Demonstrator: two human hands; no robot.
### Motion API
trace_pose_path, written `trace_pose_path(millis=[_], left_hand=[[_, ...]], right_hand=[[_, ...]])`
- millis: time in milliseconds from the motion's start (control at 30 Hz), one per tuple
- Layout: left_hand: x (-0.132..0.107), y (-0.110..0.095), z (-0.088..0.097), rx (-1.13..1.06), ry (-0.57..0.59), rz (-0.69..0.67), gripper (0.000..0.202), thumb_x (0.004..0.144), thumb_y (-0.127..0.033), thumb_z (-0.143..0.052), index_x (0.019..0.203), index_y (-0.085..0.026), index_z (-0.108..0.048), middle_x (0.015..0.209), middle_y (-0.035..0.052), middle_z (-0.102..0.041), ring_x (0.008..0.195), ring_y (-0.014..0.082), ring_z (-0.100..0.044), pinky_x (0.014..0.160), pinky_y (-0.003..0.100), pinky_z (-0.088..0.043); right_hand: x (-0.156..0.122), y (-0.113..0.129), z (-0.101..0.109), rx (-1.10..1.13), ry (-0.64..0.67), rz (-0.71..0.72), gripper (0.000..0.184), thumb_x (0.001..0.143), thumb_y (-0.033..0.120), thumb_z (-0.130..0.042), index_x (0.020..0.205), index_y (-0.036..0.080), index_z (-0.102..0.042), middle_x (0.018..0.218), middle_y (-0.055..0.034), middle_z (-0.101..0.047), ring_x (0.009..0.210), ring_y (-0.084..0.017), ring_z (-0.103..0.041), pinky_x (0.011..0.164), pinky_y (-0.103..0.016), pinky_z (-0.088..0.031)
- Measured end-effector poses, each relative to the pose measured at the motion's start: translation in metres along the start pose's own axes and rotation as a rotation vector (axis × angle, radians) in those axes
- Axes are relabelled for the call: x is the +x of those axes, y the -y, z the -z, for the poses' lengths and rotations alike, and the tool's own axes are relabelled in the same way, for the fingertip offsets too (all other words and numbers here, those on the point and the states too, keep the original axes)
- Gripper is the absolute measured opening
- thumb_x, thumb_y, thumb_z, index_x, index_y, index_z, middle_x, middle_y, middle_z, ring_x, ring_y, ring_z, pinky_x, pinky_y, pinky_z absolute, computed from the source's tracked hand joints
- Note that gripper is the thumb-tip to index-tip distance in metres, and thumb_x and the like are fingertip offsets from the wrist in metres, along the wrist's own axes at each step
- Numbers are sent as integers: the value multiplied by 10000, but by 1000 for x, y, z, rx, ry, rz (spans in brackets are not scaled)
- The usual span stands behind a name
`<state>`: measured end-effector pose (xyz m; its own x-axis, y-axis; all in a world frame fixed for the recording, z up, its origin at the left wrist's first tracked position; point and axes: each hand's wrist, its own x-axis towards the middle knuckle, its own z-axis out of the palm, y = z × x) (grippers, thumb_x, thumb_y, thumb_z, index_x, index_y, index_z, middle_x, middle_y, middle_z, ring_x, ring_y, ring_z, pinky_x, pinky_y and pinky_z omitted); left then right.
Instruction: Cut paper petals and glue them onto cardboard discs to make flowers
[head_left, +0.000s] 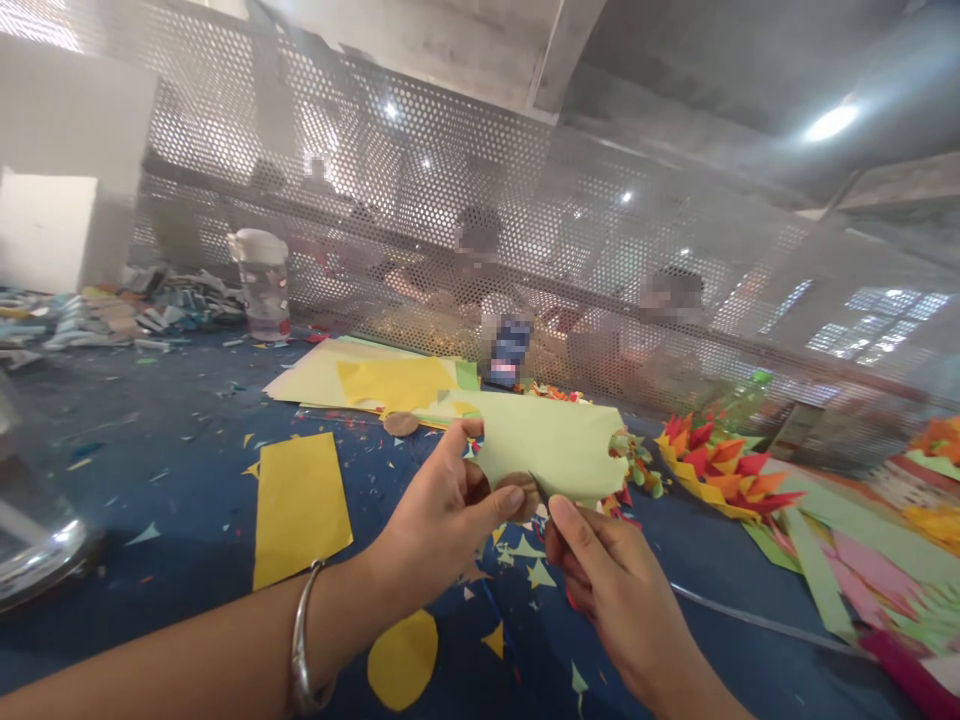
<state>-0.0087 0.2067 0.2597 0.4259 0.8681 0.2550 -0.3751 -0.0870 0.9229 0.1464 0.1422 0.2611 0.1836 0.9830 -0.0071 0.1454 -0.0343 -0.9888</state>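
My left hand (450, 500) pinches a sheet of pale green paper (555, 440) together with a small brown disc (520, 495) laid against its lower edge. In my right hand (607, 570) is a pair of scissors (538, 488); the dark blades meet the paper beside the disc, and the handles are hidden by my fingers. The sheet's right end has jagged, scalloped cuts. On the blue table below lie a yellow paper rectangle (300, 510), a round yellow paper piece (403, 660) and several small green offcuts (540, 575). Another brown disc (401, 424) lies beyond my left hand.
Stacked paper sheets (315, 375) lie behind my hands, near a propped phone (510, 350). A lidded cup (262, 285) stands by paper scraps at left. Red and orange folded paper (727, 465) sits at right. A perforated metal screen (420, 200) borders the table, with people behind it.
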Motion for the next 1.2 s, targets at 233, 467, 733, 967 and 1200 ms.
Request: trace_pose_path(millis=[233, 467, 733, 967, 1200], left_hand=[[1, -4, 0, 2, 37, -7, 535, 761, -244, -704, 1176, -191, -370, 591, -73, -540, 601, 133, -583, 614, 262, -430], [4, -3, 6, -9, 143, 5, 532, 788, -225, -686, 1216, -224, -370, 774, -4, -658, 708, 151, -624, 701, 302, -476], [3, -2, 8, 101, 188, -25, 445, 790, -177, -649, 1155, -205, -398, 662, -48, -592, 608, 110, -531, 558, 236, -372], [0, -6, 5, 95, 174, 5, 588, 750, -153, -645, 1264, -221, -368, 670, -50, -592, 631, 131, -563, 618, 266, -424], [4, -2, 10, 77, 172, -25, 572, 743, -182, -659, 1240, -207, -377, 676, -43, -598, 625, 129, -561, 602, 259, -414]], right_hand=[[1, 1, 4, -77, 7, 31, 540, 819, 646, -579, 551, 189, -480, 462, 114, -167, 421, -64, -135, 407, -237, -104], [3, -3, 10, -158, 51, 36, 532, 856, 649, -521, 571, 201, -491, 438, 114, -179, 392, -72, -176, 404, -240, -132], [6, -3, 20, -315, 101, 81, 543, 884, 646, -476, 585, 194, -511, 458, 102, -214, 416, -80, -207, 407, -234, -187], [5, -3, 20, -323, 112, 85, 543, 880, 649, -477, 584, 196, -518, 455, 97, -225, 410, -82, -227, 407, -241, -184], [3, -5, 20, -314, 81, 95, 549, 868, 662, -480, 575, 198, -506, 474, 90, -227, 420, -84, -228, 411, -242, -186]])
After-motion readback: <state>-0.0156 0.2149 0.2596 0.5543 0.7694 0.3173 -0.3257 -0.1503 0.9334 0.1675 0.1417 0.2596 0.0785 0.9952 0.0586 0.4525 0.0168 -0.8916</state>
